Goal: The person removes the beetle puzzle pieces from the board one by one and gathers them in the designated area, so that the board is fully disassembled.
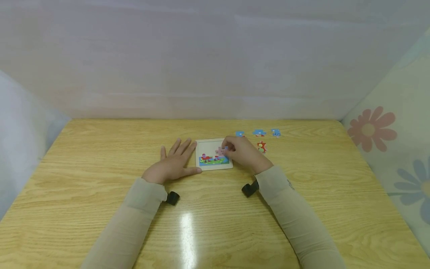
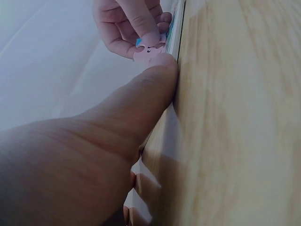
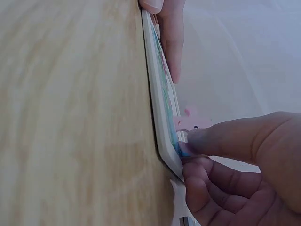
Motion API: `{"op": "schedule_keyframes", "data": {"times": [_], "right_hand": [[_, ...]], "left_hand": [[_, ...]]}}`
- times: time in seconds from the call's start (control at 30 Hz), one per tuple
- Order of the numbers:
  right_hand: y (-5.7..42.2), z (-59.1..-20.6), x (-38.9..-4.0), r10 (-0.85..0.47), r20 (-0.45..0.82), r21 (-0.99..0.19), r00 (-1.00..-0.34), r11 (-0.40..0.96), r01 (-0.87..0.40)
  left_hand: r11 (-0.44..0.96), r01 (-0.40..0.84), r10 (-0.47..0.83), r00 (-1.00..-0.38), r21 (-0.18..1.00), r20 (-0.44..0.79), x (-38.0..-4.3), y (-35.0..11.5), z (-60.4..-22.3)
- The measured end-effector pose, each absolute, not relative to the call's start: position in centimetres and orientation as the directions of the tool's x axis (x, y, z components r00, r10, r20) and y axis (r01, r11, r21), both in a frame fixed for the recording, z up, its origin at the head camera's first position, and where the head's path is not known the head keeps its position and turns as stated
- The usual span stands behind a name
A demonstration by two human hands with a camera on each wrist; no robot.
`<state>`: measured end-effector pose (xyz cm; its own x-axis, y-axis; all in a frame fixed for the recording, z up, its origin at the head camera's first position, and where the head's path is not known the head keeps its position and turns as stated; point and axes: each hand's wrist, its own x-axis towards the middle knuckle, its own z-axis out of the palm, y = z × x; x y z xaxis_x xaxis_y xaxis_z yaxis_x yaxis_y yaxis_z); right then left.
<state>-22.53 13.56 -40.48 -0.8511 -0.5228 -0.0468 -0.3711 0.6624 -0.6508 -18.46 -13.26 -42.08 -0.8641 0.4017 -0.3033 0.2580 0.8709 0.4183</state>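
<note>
A small puzzle board (image 1: 208,143) with a pale raised rim lies on the table, its lower rows filled with coloured pieces. My left hand (image 1: 173,164) lies spread at the board's left side, fingertips and thumb touching its edge. Over the board's right side, my right hand (image 1: 244,152) pinches a pink puzzle piece (image 1: 220,151) between thumb and fingers. In the left wrist view the pink piece (image 2: 149,52) shows a face drawing and a bit of blue. From the right wrist, the piece (image 3: 193,121) stands tilted above the board; its lower edge is partly hidden by the thumb.
Loose blue puzzle pieces (image 1: 259,132) lie behind and right of the right hand, another blue piece (image 1: 276,132) beside them. Closer in is a red and green piece (image 1: 261,147). The wooden table (image 1: 215,231) ends at a pale wall at the back.
</note>
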Motion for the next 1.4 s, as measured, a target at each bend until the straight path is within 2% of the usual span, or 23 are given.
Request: {"op": "schedule_keyframes", "data": {"times": [0.13, 0.47, 0.67, 0.87, 1.4], "right_hand": [[13.5, -40.6, -22.6, -0.526, -0.057, -0.656, -0.848, 0.66, -0.365], [14.2, -40.1, -22.8, -0.424, -0.092, -0.747, -0.901, 0.627, -0.219], [15.4, -39.6, -23.5, -0.434, -0.086, -0.774, -0.897, 0.596, -0.214], [17.0, -39.5, -24.4, -0.44, -0.119, -0.847, -0.89, 0.513, -0.14], [22.1, -38.1, -25.6, -0.37, -0.147, -0.833, -0.917, 0.547, -0.087]], "left_hand": [[0.874, 0.258, 0.399, -0.865, 0.411, -0.305, -18.5, -13.3, -42.1], [0.872, 0.261, 0.403, -0.862, 0.413, -0.307, -18.4, -13.2, -41.9], [0.867, 0.27, 0.412, -0.862, 0.419, -0.296, -18.4, -13.3, -42.0], [0.864, 0.275, 0.419, -0.858, 0.422, -0.298, -18.4, -13.4, -42.2], [0.86, 0.27, 0.418, -0.859, 0.432, -0.295, -18.4, -13.5, -42.2]]}}
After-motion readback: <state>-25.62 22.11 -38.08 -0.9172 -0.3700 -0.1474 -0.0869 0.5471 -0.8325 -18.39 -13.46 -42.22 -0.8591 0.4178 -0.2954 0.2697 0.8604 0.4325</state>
